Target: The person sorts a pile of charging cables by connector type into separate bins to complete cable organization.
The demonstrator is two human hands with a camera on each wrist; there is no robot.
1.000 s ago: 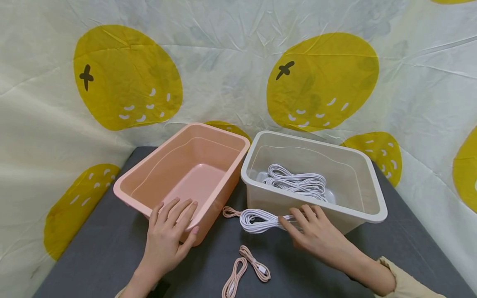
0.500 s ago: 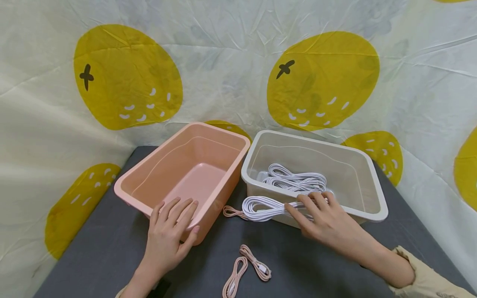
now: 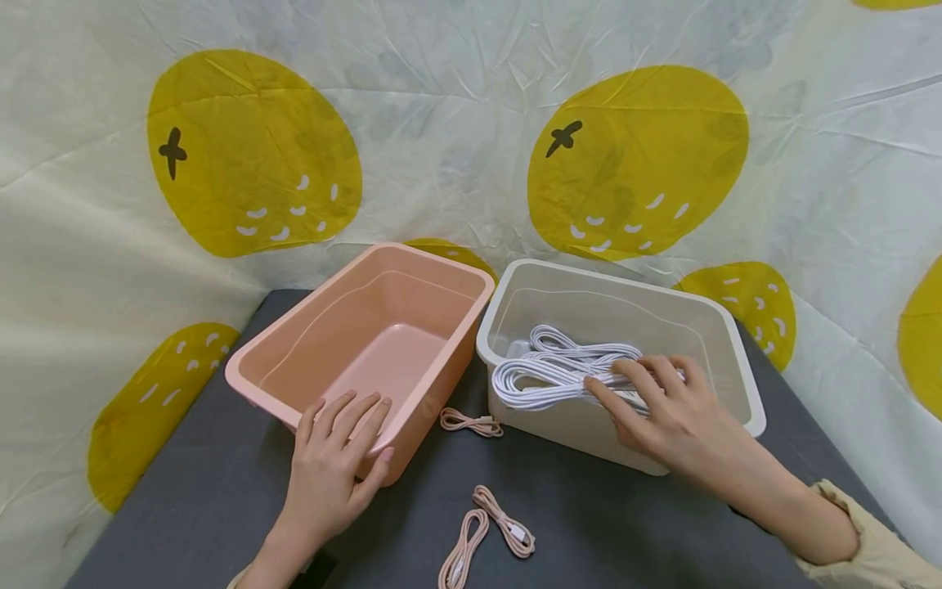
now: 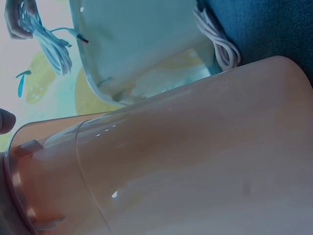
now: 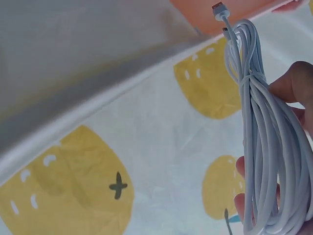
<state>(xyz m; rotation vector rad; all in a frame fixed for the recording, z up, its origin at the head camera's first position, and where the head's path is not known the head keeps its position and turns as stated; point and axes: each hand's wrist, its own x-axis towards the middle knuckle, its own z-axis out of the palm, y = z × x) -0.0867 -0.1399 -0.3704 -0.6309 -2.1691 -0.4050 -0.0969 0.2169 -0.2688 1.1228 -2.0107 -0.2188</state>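
My right hand (image 3: 680,417) pinches a bundled coil of white USB cable (image 3: 533,384) above the near rim of the light grey bin (image 3: 559,438). In the right wrist view, a metal USB plug (image 5: 220,10) sticks out at one end of that coil. Inside the grey bin lie more white cable coils (image 3: 555,339), partly hidden behind the held one. My left hand (image 3: 331,466) rests on the near rim of the pink bin (image 3: 393,352), fingers reaching over the edge and thumb on the outside. Nothing lies on the visible floor of the pink bin.
A coiled pink cable (image 3: 471,423) lies between the two bins. Two more, a right-hand pink cable (image 3: 506,522) and a left-hand pink cable (image 3: 465,550), lie nearer on the dark tabletop (image 3: 589,523). A fruit-print cloth (image 3: 441,164) hangs behind the bins.
My right hand has lifted the white cable coil from in front of the grey bin up and rightward over its near rim. The left hand has stayed on the pink bin.
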